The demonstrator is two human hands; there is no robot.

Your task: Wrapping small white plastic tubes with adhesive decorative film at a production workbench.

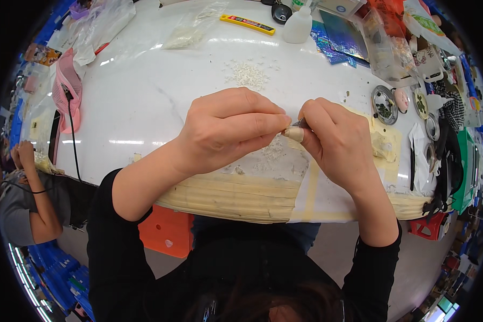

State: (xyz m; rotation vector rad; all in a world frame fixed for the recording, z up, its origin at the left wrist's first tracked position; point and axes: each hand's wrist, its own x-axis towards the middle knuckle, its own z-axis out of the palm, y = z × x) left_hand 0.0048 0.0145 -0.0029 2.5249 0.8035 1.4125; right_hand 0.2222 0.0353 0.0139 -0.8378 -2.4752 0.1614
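Over the middle of the white table (145, 70), my two hands meet at the fingertips. My left hand (225, 126) is closed in a pinch, and whatever sits between its fingertips is too small to make out. In my right hand (341, 139), thumb and bent forefinger grip a small dark grey piece, perhaps metal (302, 124); its kind is unclear. A beige wrap (294, 133) covers the tip of the right thumb. Small white chips (248, 74) lie scattered beyond my hands, with more crumbs below them near the taped front edge (231, 196).
A yellow cutter knife (247, 24) and a white squeeze bottle (297, 26) are at the back. Round metal dish (385, 104) and black tweezers (412, 161) lie right. Pink mesh pouch (67, 88) and black cable (74, 137) lie left, near another person (35, 209).
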